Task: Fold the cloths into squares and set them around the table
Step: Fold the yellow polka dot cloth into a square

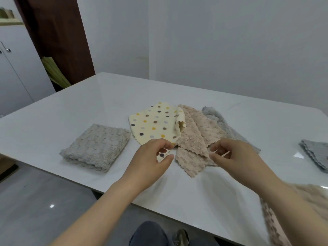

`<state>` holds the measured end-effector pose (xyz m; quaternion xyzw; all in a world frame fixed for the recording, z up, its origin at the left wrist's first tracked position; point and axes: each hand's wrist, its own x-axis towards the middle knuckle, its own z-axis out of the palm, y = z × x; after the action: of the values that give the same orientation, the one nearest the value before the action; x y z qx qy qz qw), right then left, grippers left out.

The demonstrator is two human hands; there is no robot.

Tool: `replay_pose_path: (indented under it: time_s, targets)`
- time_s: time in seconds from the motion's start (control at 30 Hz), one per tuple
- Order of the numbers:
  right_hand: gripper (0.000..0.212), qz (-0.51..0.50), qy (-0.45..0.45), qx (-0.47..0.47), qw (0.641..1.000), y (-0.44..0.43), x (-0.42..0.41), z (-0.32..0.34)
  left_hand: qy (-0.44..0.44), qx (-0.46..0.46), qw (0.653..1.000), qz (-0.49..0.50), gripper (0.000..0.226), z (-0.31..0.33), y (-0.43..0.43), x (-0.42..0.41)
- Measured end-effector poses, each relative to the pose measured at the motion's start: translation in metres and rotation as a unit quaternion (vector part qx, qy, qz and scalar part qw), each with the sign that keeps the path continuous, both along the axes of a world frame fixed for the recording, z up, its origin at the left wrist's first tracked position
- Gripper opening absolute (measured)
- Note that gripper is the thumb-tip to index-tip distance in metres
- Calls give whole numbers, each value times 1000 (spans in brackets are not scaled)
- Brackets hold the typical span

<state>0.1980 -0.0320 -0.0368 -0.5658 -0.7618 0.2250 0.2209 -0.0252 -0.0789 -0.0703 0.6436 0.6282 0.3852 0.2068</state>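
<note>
A loose pile lies mid-table: a cream polka-dot cloth (156, 121), a pinkish-beige fleecy cloth (193, 139) overlapping its right side, and a grey cloth (217, 118) partly hidden beneath. My left hand (152, 157) hovers over the polka-dot cloth's near corner, thumb and fingers curved with a gap between them. My right hand (236, 157) sits at the beige cloth's right edge, with its fingertips close to that edge and nothing visibly clamped. A folded grey-beige square (95, 146) rests at the left. Another folded grey square (317, 153) lies at the right edge.
The white glossy table (88, 103) has a near edge running diagonally. A beige cloth (284, 219) drapes over that edge at the lower right. A white cabinet (16, 71) and a brown door stand at the far left. My knee and shoe show below.
</note>
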Motion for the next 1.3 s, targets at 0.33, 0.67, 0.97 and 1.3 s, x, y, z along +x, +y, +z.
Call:
replay_pose_path:
  time_s: [0.33, 0.67, 0.97, 1.3]
  targets:
    - [4, 50, -31, -8, 998, 1, 7, -16, 95, -30, 993, 57, 35, -23, 19, 4]
    - [6, 64, -27, -6, 998, 5, 7, -17, 155, -28, 984, 79, 10, -44, 31, -12]
    - [9, 106, -55, 8, 993, 14, -11, -13, 129, -5, 988, 85, 11, -44, 37, -17]
    - [39, 166, -46, 67, 983, 40, -62, -33, 42, 60, 994, 87, 9, -20, 28, -26]
